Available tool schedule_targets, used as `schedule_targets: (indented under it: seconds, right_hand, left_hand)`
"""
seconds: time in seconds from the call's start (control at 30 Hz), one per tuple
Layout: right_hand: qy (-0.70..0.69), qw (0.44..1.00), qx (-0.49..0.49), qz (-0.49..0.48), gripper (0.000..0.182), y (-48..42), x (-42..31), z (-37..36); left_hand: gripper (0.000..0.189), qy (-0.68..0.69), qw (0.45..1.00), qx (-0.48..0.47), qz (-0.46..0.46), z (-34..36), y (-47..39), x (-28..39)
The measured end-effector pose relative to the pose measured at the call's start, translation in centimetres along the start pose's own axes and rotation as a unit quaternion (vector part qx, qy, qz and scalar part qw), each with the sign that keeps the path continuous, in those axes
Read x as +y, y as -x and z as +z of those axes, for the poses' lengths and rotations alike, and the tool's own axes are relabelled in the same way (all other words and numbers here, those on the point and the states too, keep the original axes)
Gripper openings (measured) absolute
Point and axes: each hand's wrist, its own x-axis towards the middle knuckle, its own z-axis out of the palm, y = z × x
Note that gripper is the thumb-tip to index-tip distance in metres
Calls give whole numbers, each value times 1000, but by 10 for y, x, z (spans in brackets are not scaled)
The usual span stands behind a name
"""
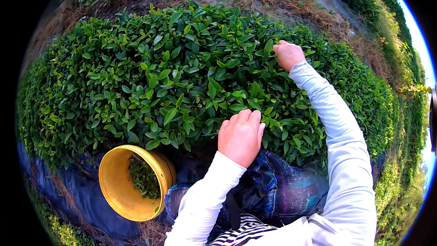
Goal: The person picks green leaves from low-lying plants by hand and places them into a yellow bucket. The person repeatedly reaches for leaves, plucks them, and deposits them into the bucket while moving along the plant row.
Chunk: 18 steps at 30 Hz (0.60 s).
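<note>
A dense row of leafy green shrubs (164, 75), with lighter young leaves on top, spans the view before me. My left hand (240, 136) is at the near edge of the foliage, back of the hand up, fingers curled; whatever lies under the fingers is hidden. Farther off to the right, my right hand (287, 54) reaches into the far side of the shrub top, its fingers bent at the leaves, and I cannot tell whether it grips one. A yellow plastic bucket (116, 181) stands tilted at the lower left, with picked green leaves (145, 177) inside.
Dark ground sheeting (80, 194) lies around the bucket. Beyond the shrubs are dry grass (307, 7) and more sheeting. My legs in patterned trousers (286, 188) are close against the near side of the row. Tall greenery rises at the right.
</note>
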Motion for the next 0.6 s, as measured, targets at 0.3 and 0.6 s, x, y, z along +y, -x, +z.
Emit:
schedule_targets:
  seconds: [0.3, 0.6]
  right_hand:
    - [-83, 997, -5, 2, 19, 20, -9, 1]
    - [-700, 704, -57, 102, 15, 24, -23, -58]
  left_hand:
    - [21, -4, 1000, 1, -20, -5, 5, -1]
    - [14, 98, 984, 144, -23, -22, 8, 7]
